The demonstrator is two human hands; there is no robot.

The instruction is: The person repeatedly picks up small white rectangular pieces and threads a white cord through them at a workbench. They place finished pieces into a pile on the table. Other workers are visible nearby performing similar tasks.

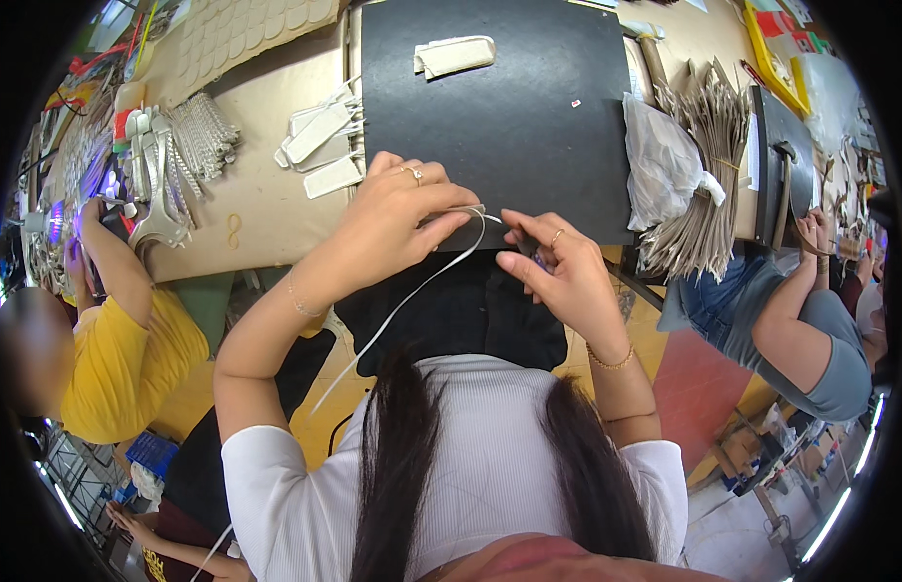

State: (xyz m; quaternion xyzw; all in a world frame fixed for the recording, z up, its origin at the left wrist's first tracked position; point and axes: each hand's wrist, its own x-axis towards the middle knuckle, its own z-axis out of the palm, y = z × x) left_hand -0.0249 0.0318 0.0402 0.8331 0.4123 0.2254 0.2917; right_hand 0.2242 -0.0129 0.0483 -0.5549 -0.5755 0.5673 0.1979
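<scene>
Head view: pale pieces [318,133] lie left of a black mat [499,145], a bag [661,160] right. At the mat's near edge, the left hand [393,215] pinches a white cord [410,298], curving lower-left; the right hand [569,276] half-closes around something unclear.

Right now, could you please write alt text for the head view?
A person's left hand pinches a thin white strip at a black mat, the right hand close by. Pale pieces lie left of the mat, bundled brownish strips right.
</scene>
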